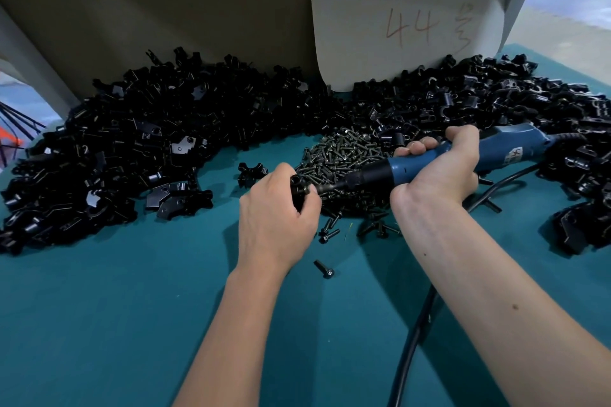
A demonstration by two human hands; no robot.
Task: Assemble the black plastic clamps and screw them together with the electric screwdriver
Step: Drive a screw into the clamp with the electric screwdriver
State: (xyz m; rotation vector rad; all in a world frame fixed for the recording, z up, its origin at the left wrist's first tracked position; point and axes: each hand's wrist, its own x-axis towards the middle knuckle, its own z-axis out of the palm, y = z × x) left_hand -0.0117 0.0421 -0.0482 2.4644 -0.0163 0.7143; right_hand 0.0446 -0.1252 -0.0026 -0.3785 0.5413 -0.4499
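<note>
Mid-table, left hand [277, 208] grips a black plastic clamp [299, 190]; right hand [439, 165] clasps the blue electric screwdriver [429, 162], apparently driving its screw; next, keep it square.

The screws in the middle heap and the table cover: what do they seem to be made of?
Screws: probably metal with a dark finish, since small glints show on heads and threads. Table cover: looks like teal cloth or felt, matte, without reflections; the exact material stays unclear.

Left hand [276, 208]: curled, knuckles up, gripped a small clamp [299, 190] left of the screwdriver tip.
Right hand [443, 163]: wrapped the screwdriver [439, 162] barrel, forearm extended.
</note>
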